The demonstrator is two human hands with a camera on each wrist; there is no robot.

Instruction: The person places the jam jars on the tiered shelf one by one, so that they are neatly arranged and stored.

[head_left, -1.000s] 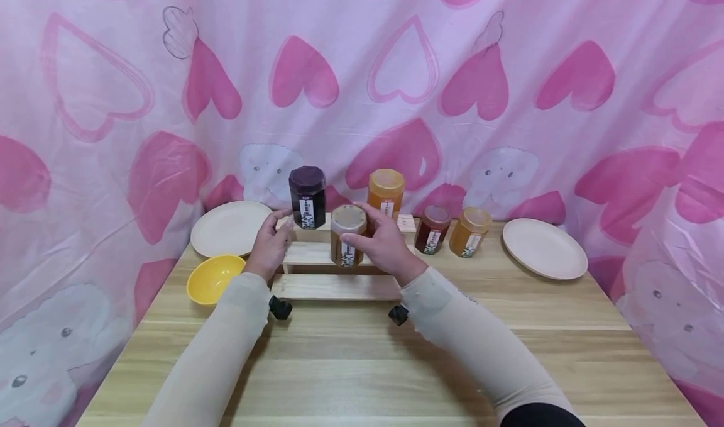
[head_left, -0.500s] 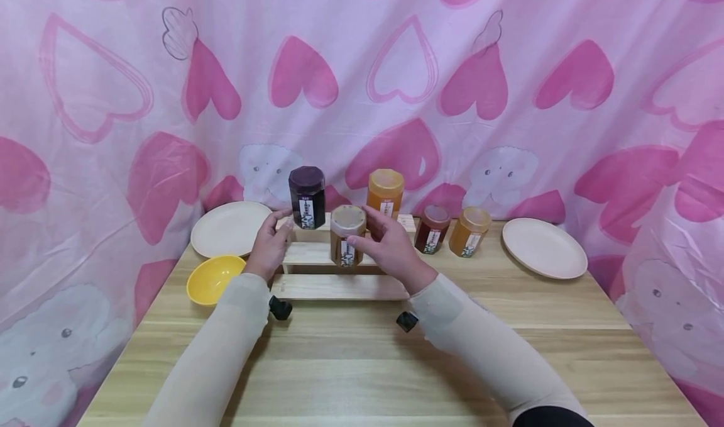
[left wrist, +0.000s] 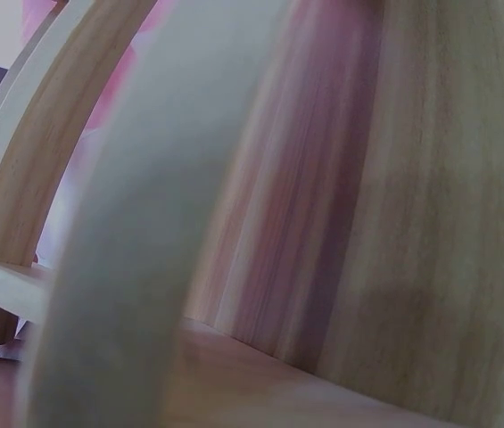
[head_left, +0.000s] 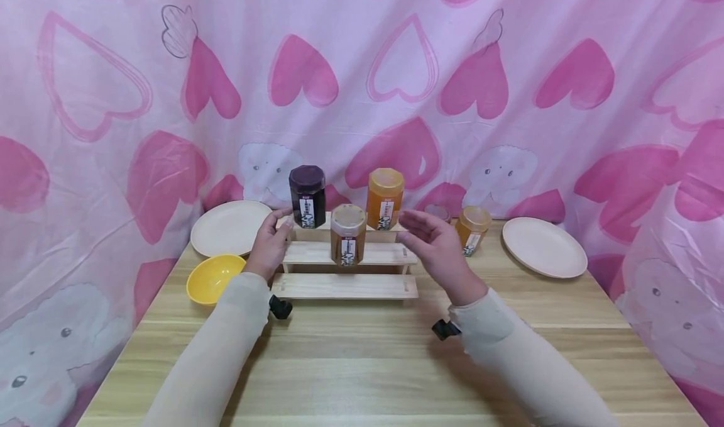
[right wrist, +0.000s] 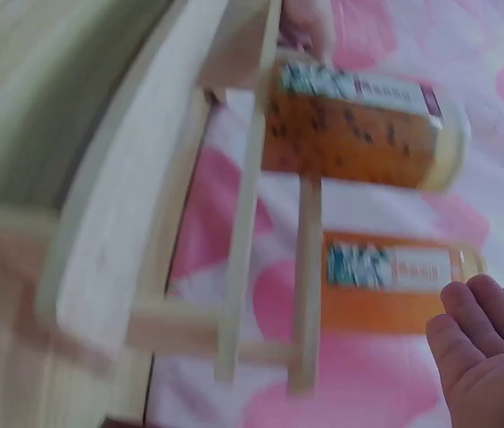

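Head: orange jar (head_left: 386,191) L of R fingers (head_left: 424,219)

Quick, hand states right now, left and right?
Left hand: at the left end of the wooden rack; cannot tell whether it grips it.
Right hand: open, holding nothing, beside the orange jar on the rack.

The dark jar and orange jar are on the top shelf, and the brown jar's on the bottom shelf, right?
Nearly! The head view shows the brown jar on the middle shelf, not the bottom shelf. The dark jar and orange jar are on the top shelf.
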